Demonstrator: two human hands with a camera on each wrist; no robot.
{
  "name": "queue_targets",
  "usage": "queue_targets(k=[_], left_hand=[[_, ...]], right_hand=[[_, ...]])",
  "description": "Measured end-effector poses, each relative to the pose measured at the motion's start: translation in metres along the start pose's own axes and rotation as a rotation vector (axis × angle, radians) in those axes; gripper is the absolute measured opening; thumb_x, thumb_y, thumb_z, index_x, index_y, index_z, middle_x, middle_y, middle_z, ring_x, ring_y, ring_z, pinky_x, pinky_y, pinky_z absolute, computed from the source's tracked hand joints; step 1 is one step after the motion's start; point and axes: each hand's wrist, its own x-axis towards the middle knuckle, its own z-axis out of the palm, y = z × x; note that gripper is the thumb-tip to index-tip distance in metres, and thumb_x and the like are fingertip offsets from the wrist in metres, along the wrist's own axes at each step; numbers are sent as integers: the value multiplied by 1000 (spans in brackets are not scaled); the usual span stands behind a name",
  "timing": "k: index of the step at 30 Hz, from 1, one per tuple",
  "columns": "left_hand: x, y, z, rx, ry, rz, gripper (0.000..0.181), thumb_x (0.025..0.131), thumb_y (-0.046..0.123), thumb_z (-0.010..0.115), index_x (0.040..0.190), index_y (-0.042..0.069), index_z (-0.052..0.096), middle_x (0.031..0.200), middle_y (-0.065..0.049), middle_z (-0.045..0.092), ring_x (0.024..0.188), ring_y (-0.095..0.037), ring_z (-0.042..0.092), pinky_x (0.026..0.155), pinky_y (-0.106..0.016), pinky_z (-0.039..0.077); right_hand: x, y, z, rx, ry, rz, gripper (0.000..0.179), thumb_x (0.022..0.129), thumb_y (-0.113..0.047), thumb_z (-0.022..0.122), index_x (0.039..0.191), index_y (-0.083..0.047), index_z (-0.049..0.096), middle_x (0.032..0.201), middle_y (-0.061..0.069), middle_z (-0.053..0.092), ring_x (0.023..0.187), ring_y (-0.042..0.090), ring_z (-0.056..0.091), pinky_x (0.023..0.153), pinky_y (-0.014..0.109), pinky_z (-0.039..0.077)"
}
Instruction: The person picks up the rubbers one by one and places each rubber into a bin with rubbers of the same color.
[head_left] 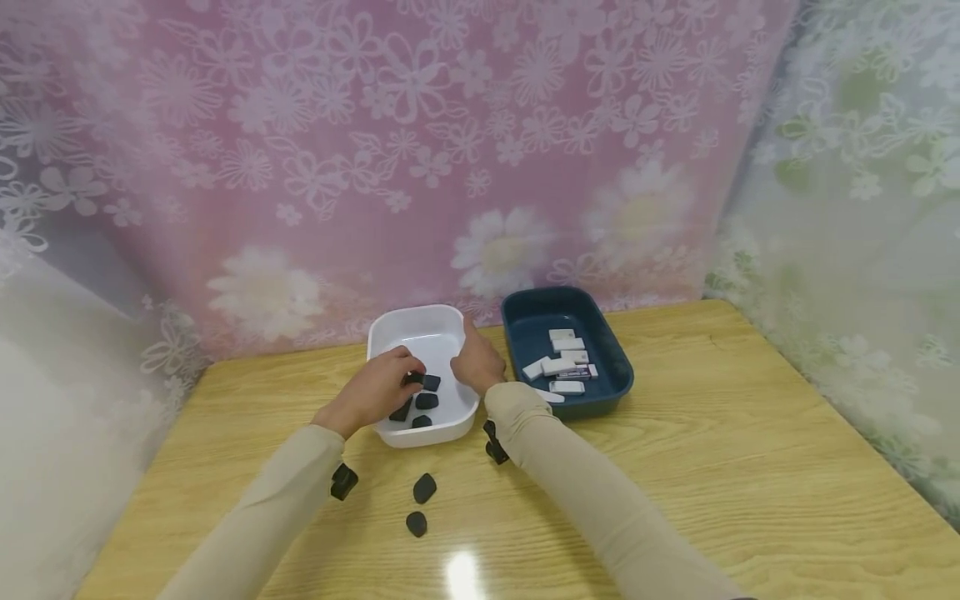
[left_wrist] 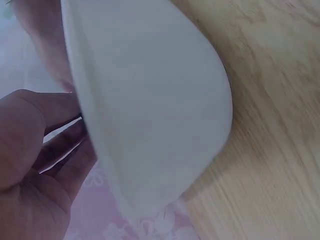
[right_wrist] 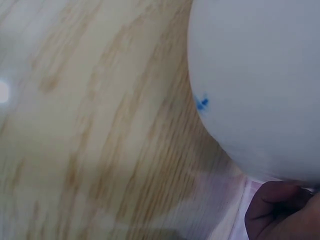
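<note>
In the head view a white plastic tub [head_left: 450,429] stands on the table, with several black stones [head_left: 427,401] inside it. My left hand [head_left: 375,387] reaches over its left side and pinches a black stone [head_left: 413,378] just above the others. At the right wall, my right hand [head_left: 478,360] grips the tub's rim, thumb pointing up along it. The left wrist view has the left hand's fingers [left_wrist: 62,145] partly behind the tub's wall, which hides the stone. Curled fingers of the right hand [right_wrist: 282,212] show by the rim in the right wrist view.
A dark blue tub [head_left: 618,375] with several white erasers [head_left: 558,366] stands right of the white one, beside my right forearm. Two black stones [head_left: 424,488] lie on the wooden table [head_left: 735,433] in front. A pink flowered cloth [head_left: 420,167] hangs behind.
</note>
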Motion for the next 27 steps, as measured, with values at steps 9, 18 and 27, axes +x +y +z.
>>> queue_targets(k=[9, 18, 27], left_hand=[[18, 12, 20, -75, -83, 41, 20, 84, 10, 73, 102, 2, 69, 95, -7, 63, 86, -21, 61, 80, -37, 48], [14, 12, 33, -111, -100, 85, 15, 80, 14, 78, 89, 9, 67, 83, 1, 63, 74, -11, 57, 69, -28, 47], [16, 10, 32, -110, -133, 77, 15, 81, 15, 77, 88, 8, 65, 82, -2, 63, 72, -13, 55, 69, -30, 45]], right_hand=[[0, 0, -1, -13, 3, -7, 79, 84, -12, 62, 152, -21, 22, 127, 13, 58, 97, 30, 60, 78, 49, 48], [-1, -3, 2, -24, -18, 5, 79, 86, -13, 62, 152, -22, 21, 127, 13, 58, 98, 30, 60, 80, 49, 48], [5, 1, 4, -27, -28, 20, 80, 85, -13, 61, 153, -24, 19, 128, 12, 57, 97, 30, 60, 80, 49, 47]])
